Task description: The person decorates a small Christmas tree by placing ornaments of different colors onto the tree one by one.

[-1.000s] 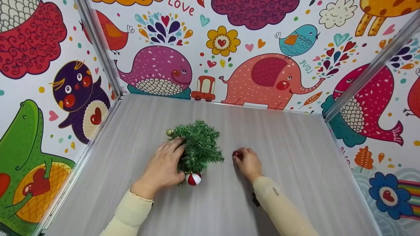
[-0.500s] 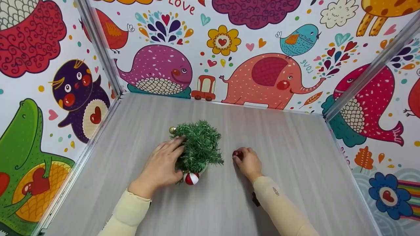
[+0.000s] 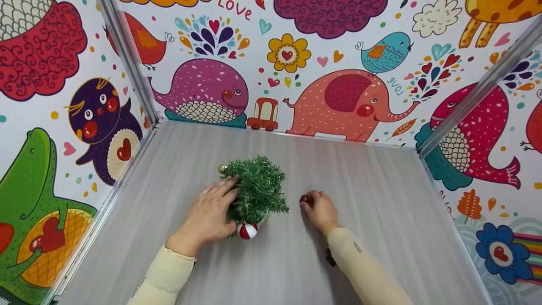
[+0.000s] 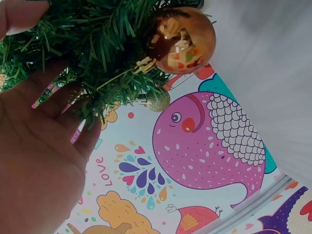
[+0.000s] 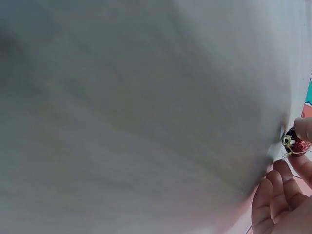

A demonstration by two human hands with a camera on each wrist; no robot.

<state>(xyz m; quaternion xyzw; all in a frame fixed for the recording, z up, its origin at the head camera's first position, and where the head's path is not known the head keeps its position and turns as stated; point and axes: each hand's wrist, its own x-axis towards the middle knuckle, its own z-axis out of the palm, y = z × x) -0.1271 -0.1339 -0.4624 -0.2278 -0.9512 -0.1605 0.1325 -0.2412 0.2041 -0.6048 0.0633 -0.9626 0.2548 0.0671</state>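
Observation:
A small artificial Christmas tree [image 3: 260, 184] stands on the table, its base mostly hidden under the branches. My left hand [image 3: 209, 212] holds it from the left, thumb on the near side and fingers among the branches, as the left wrist view also shows. A red-and-white bauble [image 3: 247, 231] hangs at the tree's near side and a gold bauble [image 3: 222, 168] at its far left. In the left wrist view a shiny copper-coloured bauble [image 4: 183, 41] dangles on a gold string. To the right of the tree, my right hand [image 3: 322, 211] pinches a dark red bauble [image 5: 298, 146] close to the tabletop.
The grey wood-grain table [image 3: 271, 271] is enclosed by walls with cartoon animals [image 3: 338, 106]. Metal posts [image 3: 129, 59] rise at the far left and far right corners. A metal strip [image 3: 99, 214] runs along the left edge.
The tree has turned and shifted slightly under my left hand, its red-and-white bauble moving a little left and the gold one upward. My right hand stays in place with the red bauble.

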